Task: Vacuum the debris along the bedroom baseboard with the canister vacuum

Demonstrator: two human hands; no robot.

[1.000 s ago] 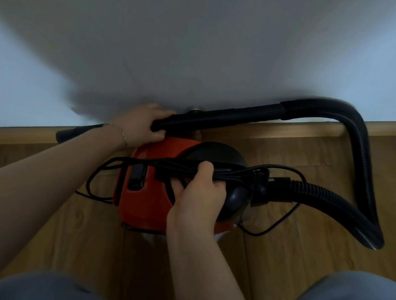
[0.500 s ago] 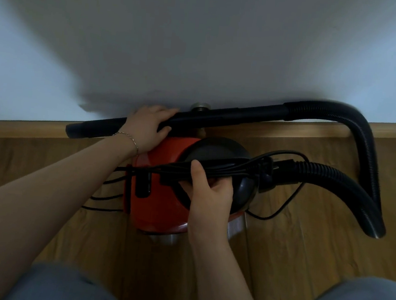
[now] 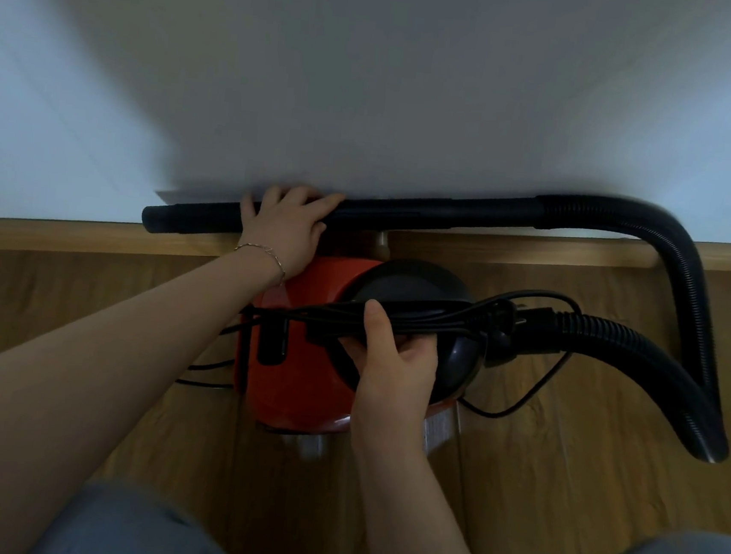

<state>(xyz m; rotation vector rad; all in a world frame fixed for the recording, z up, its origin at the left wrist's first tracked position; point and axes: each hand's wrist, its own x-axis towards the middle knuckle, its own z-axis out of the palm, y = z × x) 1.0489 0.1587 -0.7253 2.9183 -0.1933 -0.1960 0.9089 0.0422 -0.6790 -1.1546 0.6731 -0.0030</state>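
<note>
Canister vacuum (image 3: 302,360) on the floor (image 3: 83,316), against the baseboard (image 3: 91,234) | left hand (image 3: 283,228) curled round stiff wand (image 3: 428,211) | right hand (image 3: 396,360) clasps top handle (image 3: 419,303) and bundled cord (image 3: 333,314) — bulky, likely hefty — lift there.

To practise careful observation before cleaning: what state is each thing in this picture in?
left hand: grips the wand.
right hand: grips the handle, thumb over the cord.
wand: held level along the baseboard.
hose: joined to canister and wand, bent in a loop.
cord: bundled along the handle, loops hanging loose.
canister: close to the baseboard; running or not, cannot tell.
</note>
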